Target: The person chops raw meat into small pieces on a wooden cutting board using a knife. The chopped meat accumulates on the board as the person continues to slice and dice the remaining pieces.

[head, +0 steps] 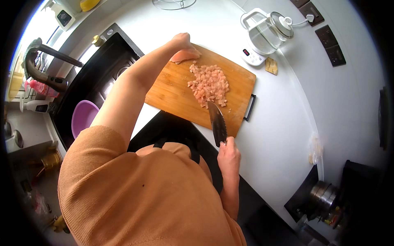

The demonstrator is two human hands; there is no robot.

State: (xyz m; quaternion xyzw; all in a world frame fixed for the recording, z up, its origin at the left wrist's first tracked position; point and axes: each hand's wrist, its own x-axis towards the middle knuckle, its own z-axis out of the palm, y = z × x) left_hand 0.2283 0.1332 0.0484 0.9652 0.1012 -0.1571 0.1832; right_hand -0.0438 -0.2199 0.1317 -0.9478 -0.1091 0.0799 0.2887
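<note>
A wooden cutting board lies on the white counter, with a heap of diced raw pale-pink meat on it. At the board's far left corner is a larger uncut piece of the meat. My left hand is bent over that piece; its fingers are hidden, so I cannot tell whether they grip it. My right hand is closed around the handle of a kitchen knife. The broad blade slants over the board's near right part, its tip at the near edge of the diced heap.
Left of the board is a black sink with a purple basin and a dark faucet. A glass electric kettle stands at the back right, plugged into the wall. A steel pot sits at the far right.
</note>
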